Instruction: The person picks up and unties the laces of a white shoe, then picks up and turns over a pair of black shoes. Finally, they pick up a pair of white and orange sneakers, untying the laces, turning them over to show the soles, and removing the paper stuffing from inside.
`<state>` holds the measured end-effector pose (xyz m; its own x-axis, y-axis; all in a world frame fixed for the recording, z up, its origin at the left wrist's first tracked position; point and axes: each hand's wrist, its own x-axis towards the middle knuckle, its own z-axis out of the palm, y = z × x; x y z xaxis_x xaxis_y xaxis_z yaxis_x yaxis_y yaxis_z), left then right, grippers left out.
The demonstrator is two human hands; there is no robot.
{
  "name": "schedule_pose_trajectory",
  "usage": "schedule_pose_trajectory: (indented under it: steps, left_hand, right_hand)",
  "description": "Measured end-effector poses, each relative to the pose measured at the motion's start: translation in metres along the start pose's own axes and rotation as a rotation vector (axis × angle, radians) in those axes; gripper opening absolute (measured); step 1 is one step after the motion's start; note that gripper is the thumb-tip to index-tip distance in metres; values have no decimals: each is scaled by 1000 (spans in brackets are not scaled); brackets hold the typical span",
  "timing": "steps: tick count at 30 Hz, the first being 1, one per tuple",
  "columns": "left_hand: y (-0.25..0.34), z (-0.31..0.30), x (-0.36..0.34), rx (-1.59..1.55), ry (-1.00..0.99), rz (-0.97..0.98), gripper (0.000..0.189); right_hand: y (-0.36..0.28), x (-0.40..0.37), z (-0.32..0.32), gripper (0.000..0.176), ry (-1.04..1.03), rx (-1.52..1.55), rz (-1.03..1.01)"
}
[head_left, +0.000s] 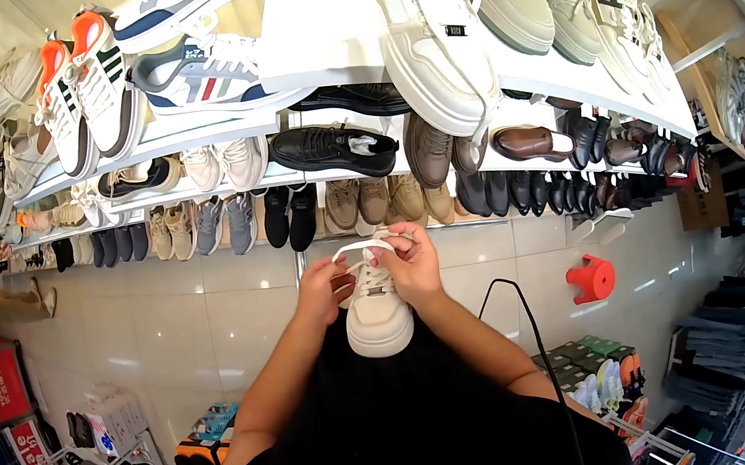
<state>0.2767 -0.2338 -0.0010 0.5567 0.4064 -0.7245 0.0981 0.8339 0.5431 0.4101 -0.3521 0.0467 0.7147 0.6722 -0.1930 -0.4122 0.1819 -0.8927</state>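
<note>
We see white wall shelves (179,135) carrying sneakers (208,73) and dark leather shoes (334,148); a red plastic stool (592,277) stands on the pale tiled floor (210,319)

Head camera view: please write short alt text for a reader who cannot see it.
The left hand and right hand grip the white laces of a cream sneaker. Behind, wall shelves carry many shoes; a red stool stands on the floor.

Centre frame: cream shoe (379,318) between left hand (323,288) and right hand (414,265), lace (358,249) pinched by both. Shelves (179,137) of shoes across top; red stool (591,279) right.
</note>
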Motion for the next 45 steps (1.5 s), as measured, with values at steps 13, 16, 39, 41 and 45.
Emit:
schedule_pose_trajectory:
  steps: [13, 16, 39, 41, 45]
  left_hand:
    - [-4, -38, 14, -377, 58, 54, 37]
    - [24, -14, -10, -55, -59, 204, 47]
    - [92, 65, -83, 678, -501, 927, 49]
    - [94, 64, -75, 603, -538, 818, 43]
    - [95, 62, -76, 758, -519, 767, 55]
  right_hand:
    - [19, -6, -14, 37, 46, -68, 258]
    - [27, -2, -21, 29, -69, -170, 255]
    - [-19, 4, 21, 12, -353, -776, -228]
    - [-25, 5, 24, 8, -369, -797, -326]
    - [-28, 11, 22, 4, -481, -777, -569]
